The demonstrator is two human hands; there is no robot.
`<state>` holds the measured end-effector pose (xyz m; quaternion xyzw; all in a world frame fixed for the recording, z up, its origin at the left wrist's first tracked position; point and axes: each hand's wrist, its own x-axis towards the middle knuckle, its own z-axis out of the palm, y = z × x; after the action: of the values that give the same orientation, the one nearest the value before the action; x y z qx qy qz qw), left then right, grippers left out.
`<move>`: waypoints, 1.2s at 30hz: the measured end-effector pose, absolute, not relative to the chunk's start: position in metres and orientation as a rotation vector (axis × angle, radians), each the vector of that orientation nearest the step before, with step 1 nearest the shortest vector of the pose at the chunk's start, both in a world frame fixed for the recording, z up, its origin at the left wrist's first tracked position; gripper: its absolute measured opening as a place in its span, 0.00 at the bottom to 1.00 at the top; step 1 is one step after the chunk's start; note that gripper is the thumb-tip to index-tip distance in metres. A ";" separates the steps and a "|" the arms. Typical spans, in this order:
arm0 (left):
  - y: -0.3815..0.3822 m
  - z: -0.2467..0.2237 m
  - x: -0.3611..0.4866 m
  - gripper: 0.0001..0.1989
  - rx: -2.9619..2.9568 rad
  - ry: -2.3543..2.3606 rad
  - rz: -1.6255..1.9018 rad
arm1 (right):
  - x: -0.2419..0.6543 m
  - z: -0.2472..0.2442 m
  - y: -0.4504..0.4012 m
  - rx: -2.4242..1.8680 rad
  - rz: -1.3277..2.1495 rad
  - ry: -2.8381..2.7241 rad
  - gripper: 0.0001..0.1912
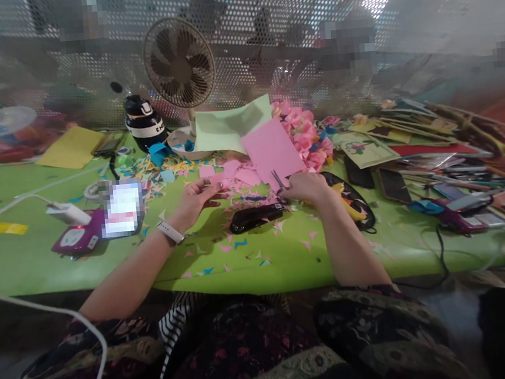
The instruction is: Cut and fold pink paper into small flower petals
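Observation:
My right hand (pixel 303 188) is closed around a pair of scissors (pixel 277 180). The blades point up and away, over the lower edge of a pink paper sheet (pixel 273 146). To the left, my left hand (pixel 194 203) has its thumb and fingers drawn together beside a pile of pink paper pieces (pixel 237 173); whatever lies between the fingertips is too small to make out. Between the two hands, a black stapler (pixel 256 217) rests on the green table (pixel 251 278). A blue pen-like item (pixel 255 198) lies just behind it.
Pink paper flowers (pixel 300 129) and a pale green sheet (pixel 229 126) sit behind the pile. A fan (pixel 179 63) and a black bottle (pixel 144 122) stand at the back. Left are a lit phone (pixel 124 209) and a white cable (pixel 27 297); right, a yellow-black tool (pixel 351 201).

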<state>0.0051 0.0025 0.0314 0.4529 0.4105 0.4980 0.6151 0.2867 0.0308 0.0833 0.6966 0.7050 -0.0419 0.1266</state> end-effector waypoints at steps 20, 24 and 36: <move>0.006 0.029 0.006 0.13 0.958 0.901 1.239 | 0.320 0.087 0.040 2.183 -0.420 2.342 0.11; 0.005 0.027 0.006 0.12 0.977 0.939 1.202 | 0.312 0.087 0.035 2.311 -1.130 2.580 0.15; -0.003 0.035 0.012 0.14 0.952 0.906 1.210 | 0.244 0.076 0.007 1.846 -2.154 2.432 0.21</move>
<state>0.0121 -0.0025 0.0353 0.4150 0.3953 0.5278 0.6269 0.2438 0.0074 0.0758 0.4724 0.6223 -0.5512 -0.2929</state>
